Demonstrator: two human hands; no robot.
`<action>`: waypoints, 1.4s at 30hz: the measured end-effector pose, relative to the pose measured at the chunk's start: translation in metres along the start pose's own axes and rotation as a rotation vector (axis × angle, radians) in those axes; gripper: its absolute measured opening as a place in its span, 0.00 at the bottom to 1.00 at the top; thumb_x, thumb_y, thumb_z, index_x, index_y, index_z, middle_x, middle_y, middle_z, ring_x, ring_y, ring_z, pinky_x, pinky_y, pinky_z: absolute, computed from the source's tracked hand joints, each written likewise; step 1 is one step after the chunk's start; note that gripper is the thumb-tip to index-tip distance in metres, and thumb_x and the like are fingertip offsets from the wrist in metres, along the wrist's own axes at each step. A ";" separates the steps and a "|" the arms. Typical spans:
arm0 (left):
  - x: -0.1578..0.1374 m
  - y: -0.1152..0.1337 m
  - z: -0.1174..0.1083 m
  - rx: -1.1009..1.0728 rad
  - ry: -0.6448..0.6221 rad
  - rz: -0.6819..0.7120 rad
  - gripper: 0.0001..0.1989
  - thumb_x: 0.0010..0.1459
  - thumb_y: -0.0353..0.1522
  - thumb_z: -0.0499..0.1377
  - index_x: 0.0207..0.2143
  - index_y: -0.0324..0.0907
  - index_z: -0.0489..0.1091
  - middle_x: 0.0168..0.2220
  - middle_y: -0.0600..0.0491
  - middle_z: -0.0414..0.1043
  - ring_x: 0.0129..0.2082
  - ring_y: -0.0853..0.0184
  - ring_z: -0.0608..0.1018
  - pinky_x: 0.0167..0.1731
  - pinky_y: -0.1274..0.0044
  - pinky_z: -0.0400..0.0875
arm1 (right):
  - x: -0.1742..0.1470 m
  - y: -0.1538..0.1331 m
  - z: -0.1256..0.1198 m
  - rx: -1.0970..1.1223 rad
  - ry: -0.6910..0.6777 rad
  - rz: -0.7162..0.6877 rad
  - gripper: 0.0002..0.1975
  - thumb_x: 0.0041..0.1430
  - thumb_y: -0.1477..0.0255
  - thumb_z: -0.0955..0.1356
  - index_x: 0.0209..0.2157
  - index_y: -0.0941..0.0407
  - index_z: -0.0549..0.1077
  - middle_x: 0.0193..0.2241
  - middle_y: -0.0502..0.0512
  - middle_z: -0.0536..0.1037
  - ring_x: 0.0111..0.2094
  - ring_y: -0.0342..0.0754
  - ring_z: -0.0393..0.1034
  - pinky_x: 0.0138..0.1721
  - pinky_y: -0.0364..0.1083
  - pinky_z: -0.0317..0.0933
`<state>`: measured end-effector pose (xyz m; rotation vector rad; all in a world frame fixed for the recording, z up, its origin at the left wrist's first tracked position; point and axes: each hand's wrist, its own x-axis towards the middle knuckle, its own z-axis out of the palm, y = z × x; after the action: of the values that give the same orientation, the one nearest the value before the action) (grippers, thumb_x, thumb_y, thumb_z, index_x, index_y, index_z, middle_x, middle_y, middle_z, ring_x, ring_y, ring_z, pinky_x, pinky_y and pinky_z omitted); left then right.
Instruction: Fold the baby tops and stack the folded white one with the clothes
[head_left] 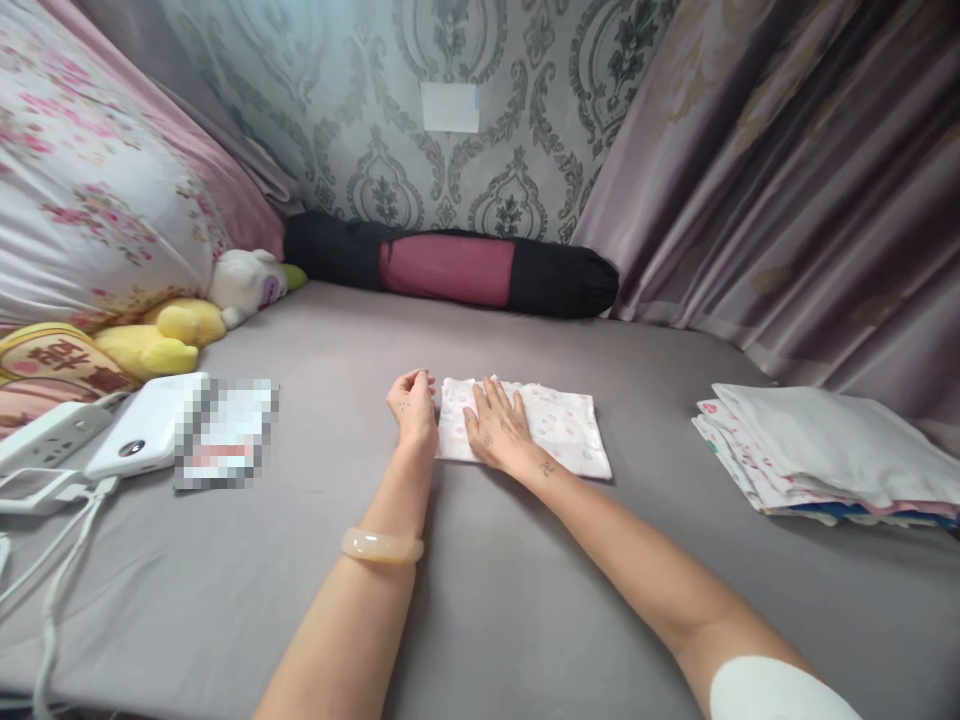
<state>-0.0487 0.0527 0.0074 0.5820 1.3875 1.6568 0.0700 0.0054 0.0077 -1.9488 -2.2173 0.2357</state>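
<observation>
A folded white cloth (566, 425) with small pastel prints lies flat on the grey bed sheet in front of me. My right hand (499, 425) rests palm down on its left half, fingers stretched out and slightly spread. Just beside the cloth's left edge is my left hand (414, 408), its fingers curled in and nothing visible in them. A pale bangle (382, 546) circles the left forearm. Off to the right, a stack of folded cloths (832, 450) sits on the sheet, a white one on top and printed and blue edges showing below.
At left are a white power bank (154, 425), a power strip (56, 440), cables (56, 590) and a pixelated packet (229, 435). Plush toys (169, 335) lean by a floral pillow (97, 170). A black and maroon roll (450, 265) lies along the wall. Curtains hang right.
</observation>
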 end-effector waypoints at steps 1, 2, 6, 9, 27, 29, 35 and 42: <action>0.000 0.000 0.000 -0.009 0.002 -0.005 0.10 0.43 0.34 0.59 0.30 0.39 0.69 0.28 0.54 0.71 0.25 0.71 0.70 0.28 0.78 0.63 | 0.001 -0.003 0.000 0.005 0.006 -0.017 0.30 0.70 0.63 0.51 0.68 0.64 0.52 0.69 0.63 0.48 0.70 0.54 0.37 0.67 0.59 0.30; 0.000 0.000 0.000 -0.017 0.006 -0.010 0.10 0.43 0.34 0.60 0.30 0.39 0.69 0.28 0.54 0.71 0.25 0.72 0.69 0.28 0.78 0.63 | 0.001 -0.006 0.000 0.011 0.009 -0.035 0.30 0.70 0.63 0.51 0.68 0.63 0.52 0.69 0.63 0.48 0.70 0.54 0.37 0.67 0.59 0.30; 0.000 0.000 -0.001 -0.040 0.010 -0.012 0.09 0.44 0.32 0.60 0.31 0.39 0.70 0.28 0.54 0.71 0.24 0.73 0.68 0.25 0.80 0.61 | 0.003 -0.014 0.004 0.031 -0.031 -0.053 0.31 0.70 0.62 0.50 0.68 0.64 0.52 0.69 0.62 0.48 0.70 0.54 0.38 0.67 0.58 0.31; 0.000 -0.001 -0.001 -0.033 0.009 -0.010 0.09 0.44 0.33 0.60 0.31 0.39 0.70 0.28 0.54 0.72 0.24 0.73 0.69 0.25 0.80 0.61 | 0.002 -0.013 0.006 0.032 -0.031 -0.045 0.31 0.70 0.62 0.50 0.68 0.63 0.52 0.69 0.62 0.49 0.70 0.53 0.39 0.67 0.58 0.31; 0.007 0.002 -0.004 -0.064 0.045 -0.002 0.09 0.45 0.32 0.59 0.31 0.39 0.70 0.27 0.55 0.71 0.24 0.73 0.69 0.25 0.80 0.60 | 0.010 -0.038 0.007 0.042 -0.056 -0.148 0.31 0.70 0.62 0.50 0.67 0.64 0.52 0.69 0.62 0.48 0.70 0.52 0.38 0.68 0.57 0.31; 0.008 0.002 -0.004 -0.062 0.045 0.002 0.10 0.45 0.33 0.59 0.31 0.38 0.70 0.28 0.55 0.71 0.24 0.73 0.69 0.25 0.80 0.60 | 0.010 -0.038 0.010 0.045 -0.058 -0.145 0.31 0.70 0.62 0.49 0.67 0.65 0.52 0.69 0.62 0.48 0.70 0.52 0.38 0.68 0.58 0.30; 0.005 0.003 -0.004 -0.035 0.021 -0.006 0.10 0.44 0.33 0.60 0.31 0.39 0.70 0.28 0.55 0.71 0.25 0.73 0.69 0.26 0.79 0.61 | 0.009 -0.033 0.003 0.123 -0.100 -0.139 0.32 0.70 0.61 0.49 0.68 0.64 0.50 0.70 0.62 0.47 0.70 0.52 0.37 0.68 0.57 0.32; 0.002 -0.001 0.000 0.017 -0.039 0.064 0.09 0.45 0.32 0.58 0.31 0.39 0.71 0.27 0.55 0.71 0.25 0.72 0.71 0.28 0.79 0.66 | 0.009 -0.002 -0.005 0.059 0.011 0.039 0.32 0.70 0.61 0.50 0.67 0.68 0.51 0.69 0.66 0.47 0.70 0.56 0.37 0.67 0.59 0.28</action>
<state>-0.0496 0.0546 0.0060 0.6716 1.3684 1.6775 0.0681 0.0136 0.0131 -1.9589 -2.1422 0.2927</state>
